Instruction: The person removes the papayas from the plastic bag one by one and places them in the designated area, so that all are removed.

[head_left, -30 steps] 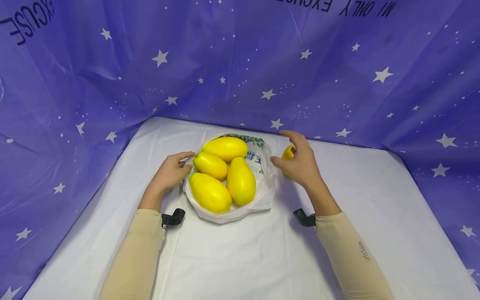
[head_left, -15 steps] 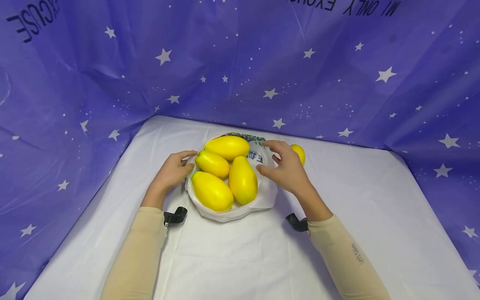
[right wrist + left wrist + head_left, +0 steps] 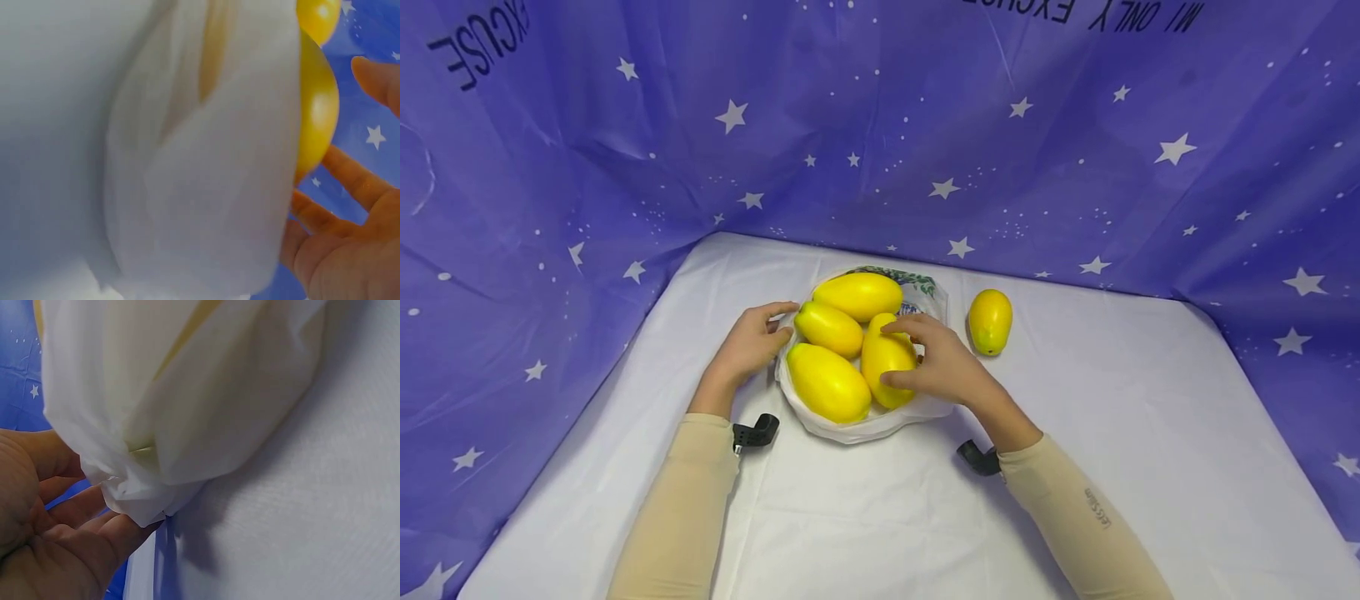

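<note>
Head view shows a white bag [image 3: 850,433] on the counter [image 3: 850,525], its mouth spread around four yellow fruits: the back fruit [image 3: 859,295], middle fruit [image 3: 831,328], front fruit [image 3: 829,385] and right fruit [image 3: 883,357]. The person's left grip [image 3: 751,340] pinches the bag's left edge between thumb and fingers. The right grip [image 3: 942,362] reaches over the right fruit, its thumb and forefinger well apart, not closed round it; whether the thumb touches the fruit, I cannot tell. A loose fruit [image 3: 990,322] lies right of the bag. Behind the counter hangs a blue sheet [image 3: 880,125] with white stars.
</note>
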Demonstrator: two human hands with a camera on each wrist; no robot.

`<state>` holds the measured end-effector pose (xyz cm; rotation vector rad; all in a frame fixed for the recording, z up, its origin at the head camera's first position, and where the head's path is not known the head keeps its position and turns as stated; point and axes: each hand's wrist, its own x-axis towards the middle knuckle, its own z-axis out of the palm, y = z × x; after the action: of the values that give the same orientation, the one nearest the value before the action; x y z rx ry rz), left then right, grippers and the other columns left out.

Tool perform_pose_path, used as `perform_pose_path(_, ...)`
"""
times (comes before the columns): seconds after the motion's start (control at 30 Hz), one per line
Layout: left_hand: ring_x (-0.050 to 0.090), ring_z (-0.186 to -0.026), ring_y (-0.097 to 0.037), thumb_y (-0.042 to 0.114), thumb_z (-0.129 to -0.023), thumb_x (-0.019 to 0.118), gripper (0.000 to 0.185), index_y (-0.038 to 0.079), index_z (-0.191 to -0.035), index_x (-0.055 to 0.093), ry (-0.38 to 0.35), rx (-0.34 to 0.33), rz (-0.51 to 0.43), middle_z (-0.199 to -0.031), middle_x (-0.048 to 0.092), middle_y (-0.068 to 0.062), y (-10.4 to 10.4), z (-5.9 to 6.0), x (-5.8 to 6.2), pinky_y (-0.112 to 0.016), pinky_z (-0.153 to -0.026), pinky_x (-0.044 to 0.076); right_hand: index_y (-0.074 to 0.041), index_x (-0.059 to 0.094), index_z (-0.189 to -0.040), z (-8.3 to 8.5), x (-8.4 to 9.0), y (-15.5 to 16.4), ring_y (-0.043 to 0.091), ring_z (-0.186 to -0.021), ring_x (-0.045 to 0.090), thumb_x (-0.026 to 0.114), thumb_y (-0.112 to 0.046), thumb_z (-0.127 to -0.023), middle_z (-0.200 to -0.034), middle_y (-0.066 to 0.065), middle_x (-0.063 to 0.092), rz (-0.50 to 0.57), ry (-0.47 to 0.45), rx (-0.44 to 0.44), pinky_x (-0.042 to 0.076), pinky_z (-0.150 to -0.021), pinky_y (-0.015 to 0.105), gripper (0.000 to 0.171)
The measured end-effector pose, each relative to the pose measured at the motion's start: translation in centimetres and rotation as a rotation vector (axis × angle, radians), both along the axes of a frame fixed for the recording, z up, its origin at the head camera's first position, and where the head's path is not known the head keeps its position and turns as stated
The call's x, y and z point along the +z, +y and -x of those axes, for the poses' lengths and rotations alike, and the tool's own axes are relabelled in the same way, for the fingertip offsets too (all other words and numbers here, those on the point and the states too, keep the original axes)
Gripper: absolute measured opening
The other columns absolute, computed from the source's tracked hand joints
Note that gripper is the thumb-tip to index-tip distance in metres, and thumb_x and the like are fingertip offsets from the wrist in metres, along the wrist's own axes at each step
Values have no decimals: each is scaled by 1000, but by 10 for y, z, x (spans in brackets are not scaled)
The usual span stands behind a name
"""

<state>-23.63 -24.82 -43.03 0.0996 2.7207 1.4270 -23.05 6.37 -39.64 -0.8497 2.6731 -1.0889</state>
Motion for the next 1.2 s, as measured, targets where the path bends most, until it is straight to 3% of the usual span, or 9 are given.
perform_pose_path(0.17,43,-131,-42,12,-97,53,44,10,-141,52,-2,-1,-1,-148,43,-15,3,1,1,-51,-110,35,-19,58,-132,-4,-4,-2,24,-126,45,85,-36,-70,-141,4,45,-47,2,-7,43,-103,47,70)
perform_pose_path(0.6,42,-133,-40,11,-97,53,45,10,-142,51,5,0,-9,-149,42,-14,1,-1,-3,-49,-110,35,-24,59,-127,-7,-13,-6,22,-124,46,87,-29,-64,-139,-1,45,-33,37,-55,42,-104,49,69)
perform_pose_path(1.2,41,-133,-39,9,-97,53,44,8,-141,51,8,-4,-40,-151,39,-13,2,1,-4,-47,-112,33,-25,59,-127,-9,7,16,23,-131,42,81,-22,-63,-145,0,43,97,100,-162,44,-101,51,67)
